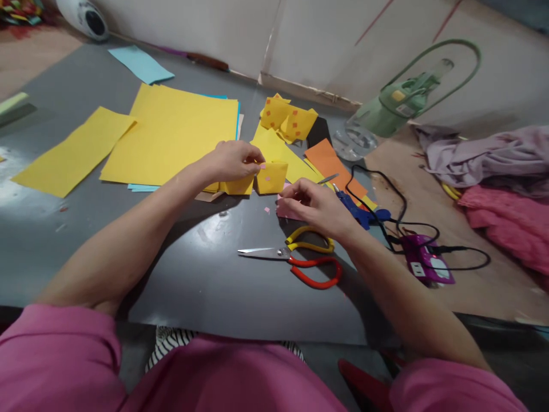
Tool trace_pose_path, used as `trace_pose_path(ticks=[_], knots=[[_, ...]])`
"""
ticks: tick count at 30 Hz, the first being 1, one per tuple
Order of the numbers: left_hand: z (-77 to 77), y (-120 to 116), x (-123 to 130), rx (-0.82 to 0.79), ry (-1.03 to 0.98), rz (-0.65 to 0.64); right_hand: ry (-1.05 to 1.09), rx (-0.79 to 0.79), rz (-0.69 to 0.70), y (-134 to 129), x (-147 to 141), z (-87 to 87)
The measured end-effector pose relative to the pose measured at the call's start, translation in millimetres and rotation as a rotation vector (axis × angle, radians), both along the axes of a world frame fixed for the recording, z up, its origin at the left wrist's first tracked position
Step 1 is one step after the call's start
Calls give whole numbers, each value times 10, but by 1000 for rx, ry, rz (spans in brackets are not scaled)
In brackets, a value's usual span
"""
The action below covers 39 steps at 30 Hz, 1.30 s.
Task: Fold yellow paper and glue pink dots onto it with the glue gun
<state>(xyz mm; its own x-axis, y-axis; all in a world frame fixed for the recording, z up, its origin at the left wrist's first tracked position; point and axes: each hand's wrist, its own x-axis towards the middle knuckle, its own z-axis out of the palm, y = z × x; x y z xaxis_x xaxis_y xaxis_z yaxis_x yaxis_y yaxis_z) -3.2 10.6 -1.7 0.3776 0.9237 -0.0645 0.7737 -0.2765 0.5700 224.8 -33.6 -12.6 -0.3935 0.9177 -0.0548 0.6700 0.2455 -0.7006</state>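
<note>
My left hand (238,160) pinches the upper left edge of a small folded yellow paper piece (274,178), which bears small pink squares. Close by on the right, my right hand (315,207) has its fingers curled onto a piece of pink paper (290,212), partly hidden under them. A tiny pink paper bit (267,210) lies on the table between the hands. Scissors (283,253) with one yellow and one red handle lie just below my right hand, blades pointing left. Behind the hands stand folded yellow paper pieces (287,119) dotted with orange squares.
A stack of yellow sheets (180,131) lies left of centre, beside a loose yellow strip (72,151) and a light blue sheet (141,64). On the right are orange paper (332,163), a blue glue gun (358,210), a purple power strip (426,260) and a green bottle (394,106).
</note>
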Motion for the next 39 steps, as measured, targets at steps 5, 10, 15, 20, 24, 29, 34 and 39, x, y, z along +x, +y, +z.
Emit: trace_pose_path(ticks=[5,10,15,20,24,29,34,39], knots=[[-33,15,-11,2,-30,-5,444,-280,-120,35,0,-106],[-26,10,-4,-11,-45,2,493,-258,-131,59,-2,-115],[-24,4,4,-12,-48,-2,401,-75,-108,97,-5,-164],[-35,1,9,12,-38,-12,239,112,-110,125,-89,-177],[-16,-7,14,9,-23,-21,104,221,-108,122,-161,-168],[0,-5,17,18,-9,-29,-27,304,-97,112,-209,-192],[-22,7,9,16,-36,-36,-104,353,-109,111,-231,-212],[-45,15,-1,12,-72,-30,-169,419,-123,149,-242,-252]])
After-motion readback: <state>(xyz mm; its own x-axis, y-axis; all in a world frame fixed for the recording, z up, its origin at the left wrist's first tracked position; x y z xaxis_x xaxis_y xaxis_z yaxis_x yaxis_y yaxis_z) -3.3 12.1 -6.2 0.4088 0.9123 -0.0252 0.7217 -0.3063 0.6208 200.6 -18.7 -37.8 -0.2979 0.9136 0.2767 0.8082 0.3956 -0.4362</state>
